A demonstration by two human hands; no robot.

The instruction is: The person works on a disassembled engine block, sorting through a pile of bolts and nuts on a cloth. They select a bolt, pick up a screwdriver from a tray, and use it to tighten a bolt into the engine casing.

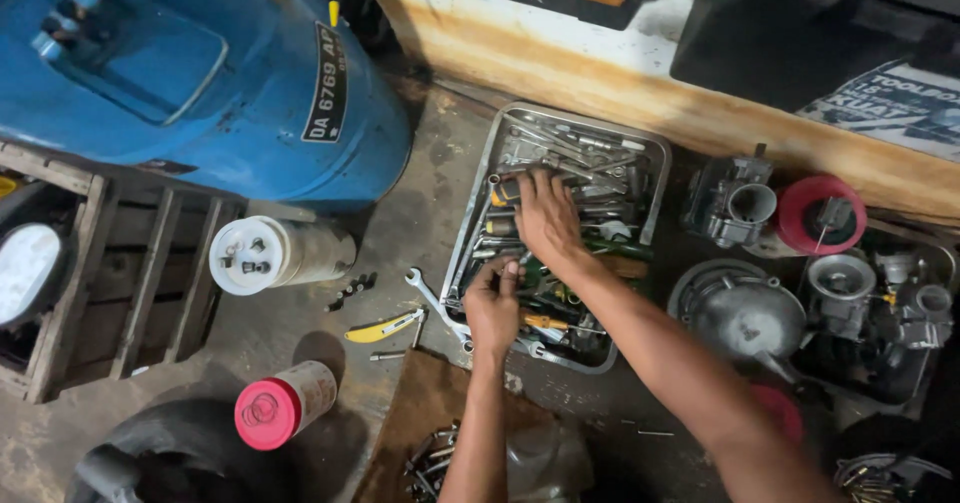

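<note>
Dirty concrete floor, dim workshop, wood plank along the wall behind the tray. Big blue drum far left of the tray, wood crate below it. Metal tray of tools sits mid-floor; carburetor parts just right of it, round metal cover near its lower right. White can and red-capped can left of tray. Right hand flat, fingers spread on tools in the tray. Left hand at tray's near-left edge, fingers curled on sth small; can't tell what. Yellow knife just left of tray.
</note>
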